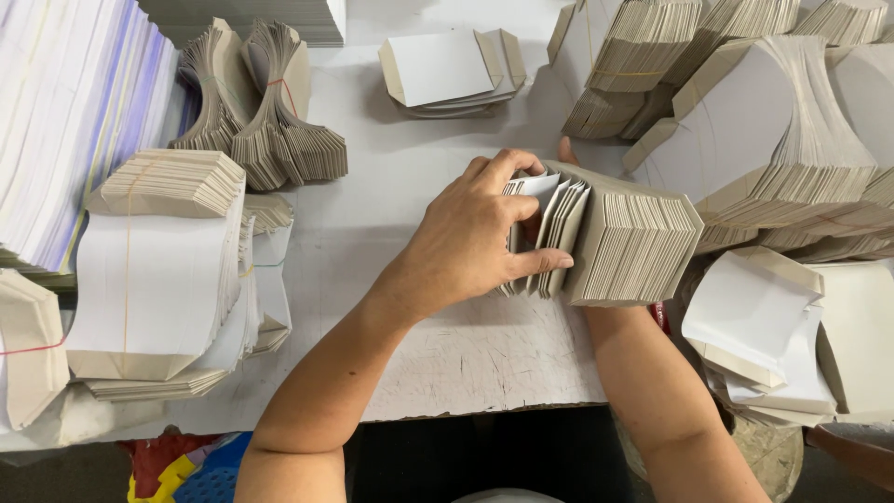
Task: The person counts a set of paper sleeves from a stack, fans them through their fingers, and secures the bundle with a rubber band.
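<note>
A thick stack of flat grey-and-white die-cut cardboard blanks [633, 244] stands on edge near the middle of the scuffed white worktable [410, 200]; the left hand [470, 237] curls over its near end, fingers spreading a few loosened sheets, while the right hand [565, 149] sits behind the stack, only a thumb tip showing, so its grip cannot be told. Around it lie banded bundles of like blanks [158, 265], fanned grey bundles [270, 121], and loose white blanks [759, 321] at the right.
</note>
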